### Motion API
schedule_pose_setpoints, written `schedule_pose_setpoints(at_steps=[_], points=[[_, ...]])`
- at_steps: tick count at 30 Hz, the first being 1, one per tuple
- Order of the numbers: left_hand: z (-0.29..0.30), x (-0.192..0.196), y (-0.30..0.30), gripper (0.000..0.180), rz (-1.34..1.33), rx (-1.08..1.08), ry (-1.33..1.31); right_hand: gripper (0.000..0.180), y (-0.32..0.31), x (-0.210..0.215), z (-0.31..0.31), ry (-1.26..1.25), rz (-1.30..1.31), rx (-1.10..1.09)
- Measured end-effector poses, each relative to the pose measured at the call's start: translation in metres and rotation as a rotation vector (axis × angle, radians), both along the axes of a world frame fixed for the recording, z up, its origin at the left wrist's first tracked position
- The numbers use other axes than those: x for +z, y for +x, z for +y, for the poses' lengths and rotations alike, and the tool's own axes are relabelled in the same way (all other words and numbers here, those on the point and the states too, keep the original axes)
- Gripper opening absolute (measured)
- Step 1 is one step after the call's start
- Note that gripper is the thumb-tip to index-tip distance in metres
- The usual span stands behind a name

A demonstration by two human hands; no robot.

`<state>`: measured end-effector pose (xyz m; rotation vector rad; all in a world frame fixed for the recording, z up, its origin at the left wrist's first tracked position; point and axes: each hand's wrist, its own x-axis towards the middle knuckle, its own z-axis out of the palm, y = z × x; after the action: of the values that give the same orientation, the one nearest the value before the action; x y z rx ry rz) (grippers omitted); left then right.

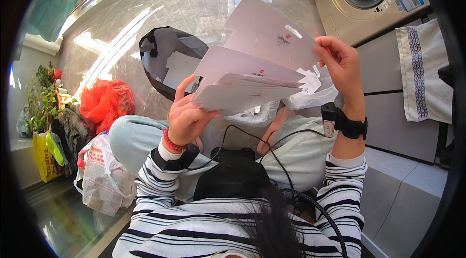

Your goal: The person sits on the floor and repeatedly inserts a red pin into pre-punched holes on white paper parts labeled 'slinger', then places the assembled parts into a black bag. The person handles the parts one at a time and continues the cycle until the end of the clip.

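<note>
My left hand (185,118) grips a fanned stack of white cardboard sheets (238,94) by its left end, thumb in front. Small print marks the sheets. Above them, one larger white cardboard sheet (264,25) with a slotted hang hole stands up at a tilt. Its right edge is pinched between the thumb and finger of my right hand (341,61). A thin red bit shows at those fingertips; what it is I cannot make out. Beyond my left hand, a black bag (148,66) lies open on the floor with white cardboard pieces (180,71) inside.
A clear plastic bag (318,98) holding white pieces lies by my feet. At left are a red plastic bag (108,100), a white plastic bag (109,175) and potted plants (41,90). A washing machine (335,8) stands far right. Black cables (242,132) cross my lap.
</note>
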<state>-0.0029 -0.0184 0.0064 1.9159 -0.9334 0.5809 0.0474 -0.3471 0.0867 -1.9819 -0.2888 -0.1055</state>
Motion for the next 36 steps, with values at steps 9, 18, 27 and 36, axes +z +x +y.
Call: schedule_pose_setpoints(at_steps=[9,18,27,36], points=[[0.0,-0.004,-0.001,0.032,0.038,0.096,-0.044,0.014,-0.006,0.006,-0.004,0.112,0.181,0.221],[0.005,-0.01,-0.004,0.028,0.23,-0.024,-0.102,0.014,-0.002,-0.004,0.019,-0.17,-0.223,0.011],[-0.002,-0.008,0.002,0.024,0.109,-0.056,0.04,0.018,-0.002,-0.015,0.048,-0.218,-0.498,0.167],[0.0,-0.008,0.002,0.022,0.071,-0.11,0.132,0.018,-0.007,-0.014,0.047,-0.129,-0.121,0.307]])
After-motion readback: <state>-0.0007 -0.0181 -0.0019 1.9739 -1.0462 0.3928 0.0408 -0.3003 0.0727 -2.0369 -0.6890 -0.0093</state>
